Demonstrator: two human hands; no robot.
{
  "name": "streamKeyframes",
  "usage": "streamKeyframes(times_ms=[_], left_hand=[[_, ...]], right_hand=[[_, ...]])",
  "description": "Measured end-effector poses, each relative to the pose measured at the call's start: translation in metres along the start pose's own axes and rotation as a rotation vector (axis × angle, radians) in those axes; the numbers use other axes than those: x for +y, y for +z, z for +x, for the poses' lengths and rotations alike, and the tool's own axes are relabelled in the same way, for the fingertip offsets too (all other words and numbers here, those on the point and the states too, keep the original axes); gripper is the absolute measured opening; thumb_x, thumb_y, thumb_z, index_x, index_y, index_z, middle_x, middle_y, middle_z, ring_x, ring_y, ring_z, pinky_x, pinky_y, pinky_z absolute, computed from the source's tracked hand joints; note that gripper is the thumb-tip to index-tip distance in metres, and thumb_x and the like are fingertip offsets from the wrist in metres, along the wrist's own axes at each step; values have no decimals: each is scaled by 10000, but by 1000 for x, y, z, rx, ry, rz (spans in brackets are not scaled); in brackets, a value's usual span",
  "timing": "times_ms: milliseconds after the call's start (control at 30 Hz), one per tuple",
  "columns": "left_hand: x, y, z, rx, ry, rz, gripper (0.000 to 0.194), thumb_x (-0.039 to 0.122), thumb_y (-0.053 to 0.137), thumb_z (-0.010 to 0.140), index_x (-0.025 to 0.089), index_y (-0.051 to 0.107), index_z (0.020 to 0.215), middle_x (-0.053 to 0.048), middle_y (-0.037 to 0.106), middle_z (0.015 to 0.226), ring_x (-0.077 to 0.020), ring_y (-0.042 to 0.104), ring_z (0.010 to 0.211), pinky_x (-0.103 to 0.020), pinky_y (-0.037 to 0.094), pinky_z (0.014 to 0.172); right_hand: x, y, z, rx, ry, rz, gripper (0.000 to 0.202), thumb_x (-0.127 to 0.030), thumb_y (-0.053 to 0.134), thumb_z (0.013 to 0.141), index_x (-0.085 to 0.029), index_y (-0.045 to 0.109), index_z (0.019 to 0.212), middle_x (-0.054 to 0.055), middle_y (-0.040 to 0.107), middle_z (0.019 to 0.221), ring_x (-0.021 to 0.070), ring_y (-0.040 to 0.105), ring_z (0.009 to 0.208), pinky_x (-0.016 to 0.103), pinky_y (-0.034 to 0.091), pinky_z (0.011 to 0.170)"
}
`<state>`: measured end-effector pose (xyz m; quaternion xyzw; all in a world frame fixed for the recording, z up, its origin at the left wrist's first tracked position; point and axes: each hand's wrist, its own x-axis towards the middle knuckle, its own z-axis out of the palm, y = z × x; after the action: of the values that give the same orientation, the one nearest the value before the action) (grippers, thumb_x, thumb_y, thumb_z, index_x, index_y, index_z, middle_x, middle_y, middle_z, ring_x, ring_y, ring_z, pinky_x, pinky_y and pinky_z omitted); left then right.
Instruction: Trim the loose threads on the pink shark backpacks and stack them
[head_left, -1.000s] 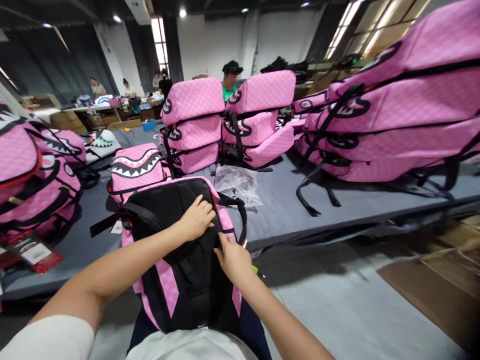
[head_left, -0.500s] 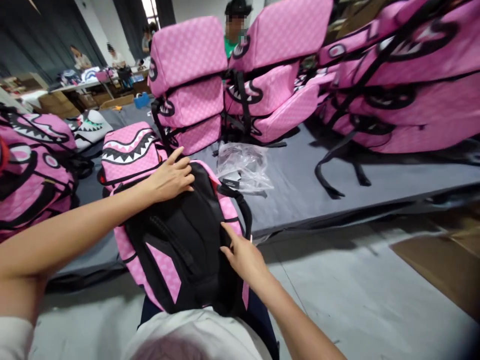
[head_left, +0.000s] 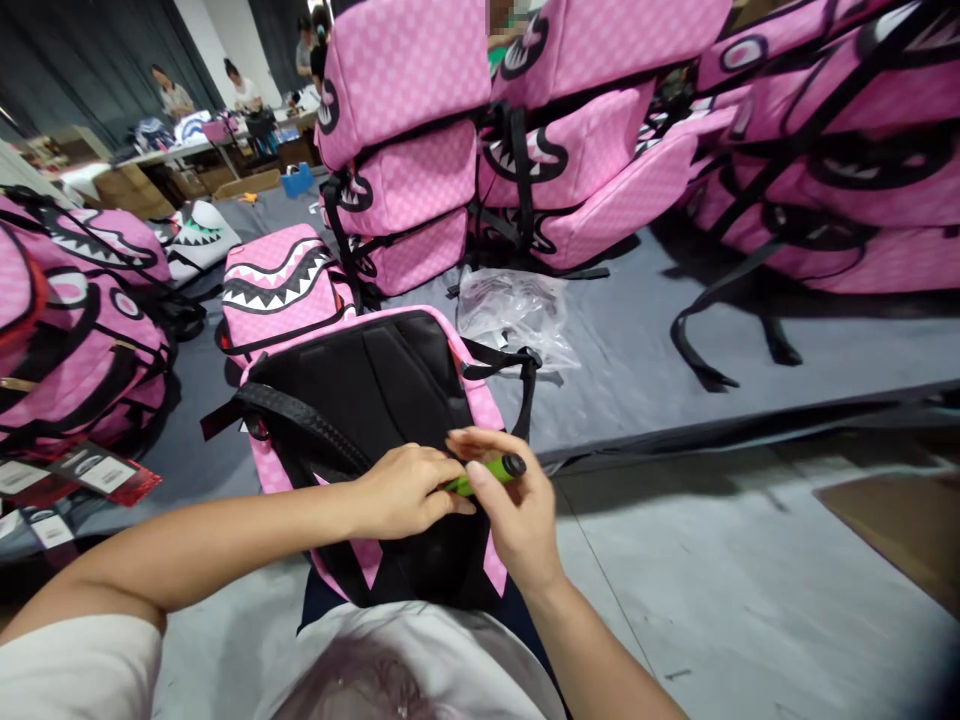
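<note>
A pink-and-black backpack leans on the table edge and my lap, its black padded back facing me. Over its lower right part, my two hands meet around a short green stick with a black end, like a marker or small hand tool. My right hand is closed around the end with the black tip. The left hand pinches the other end, which its fingers hide. One black shoulder strap lies across the left side of the back panel; another strap loops out at the right.
Pink backpacks stand in stacks at the table's back and in a pile at the right. A small pink shark-mouth bag and a clear plastic bag lie ahead. Tags lie left. Several people work farther back.
Both hands have left the backpack's top and right edge and come together over its lower right. The green stick now shows between them. The left shoulder strap sticks out farther left.
</note>
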<state>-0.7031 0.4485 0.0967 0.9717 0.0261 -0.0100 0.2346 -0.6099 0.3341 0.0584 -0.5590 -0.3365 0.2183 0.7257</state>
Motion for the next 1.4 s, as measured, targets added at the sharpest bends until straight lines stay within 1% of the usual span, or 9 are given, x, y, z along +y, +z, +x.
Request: streamKeyframes(times_ms=[100,233,300,367,433,533,667,767,1400], left_hand=[[-10,-17,6,-21,56,170,255,417,571,947,188,678,976,-25,724,934,-176,677,887,-297,495,778],[-34,-50,32,201,65,588,413,503,632,887,133,658,1068,-114,683,1064,-265,605,1050,-444,448,959],[-46,-60,47,264,38,744,419,472,720,824,113,663,1032,-132,665,1070,-297,565,1097,-523,372,1062],[-53,-63,58,221,19,818,451,486,786,748,106,681,968,-117,664,969,-297,568,1040,-554,332,1104],[-56,-59,64,153,0,830,433,494,812,711,117,701,892,-90,649,856,-277,577,964,-555,338,1110],[-56,-44,60,138,36,793,284,413,804,742,170,704,848,-49,630,818,-248,579,932,-569,342,1113],[-60,-17,38,360,187,770,40,237,641,890,220,662,861,-3,648,908,-192,569,1040,-513,271,1189],[-65,-6,26,520,266,798,126,181,555,932,228,640,853,26,664,919,-145,569,1056,-439,231,1218],[-69,-6,28,568,310,775,175,137,510,936,219,603,814,53,652,857,-119,595,1002,-393,218,1231]], right_hand=[[12,-15,7,-123,13,-195,282,-436,567,913,-209,706,1005,84,720,1080,217,673,1011,382,546,915],[25,-31,21,71,104,-213,437,-542,478,943,-174,663,1091,16,681,722,142,626,590,264,517,546],[28,-33,28,153,144,-134,437,-555,523,921,-176,642,1104,2,682,708,125,611,537,245,499,511],[29,-31,34,197,155,-89,400,-524,621,872,-185,647,1082,23,724,813,132,660,607,259,538,583],[31,-28,38,195,162,-72,368,-488,683,830,-187,661,1042,28,736,842,141,681,639,270,556,619],[35,-25,41,243,151,-85,315,-482,684,824,-177,665,905,-5,689,671,127,622,527,247,521,518],[41,-23,43,356,133,-176,362,-514,615,870,-173,620,748,-25,600,539,111,535,438,225,427,420],[43,-21,44,354,76,-269,343,-478,602,888,-174,618,730,-29,585,535,113,539,461,233,430,455],[49,-20,44,222,-67,-570,257,-405,606,883,-191,654,748,-12,633,581,141,592,509,261,460,524]])
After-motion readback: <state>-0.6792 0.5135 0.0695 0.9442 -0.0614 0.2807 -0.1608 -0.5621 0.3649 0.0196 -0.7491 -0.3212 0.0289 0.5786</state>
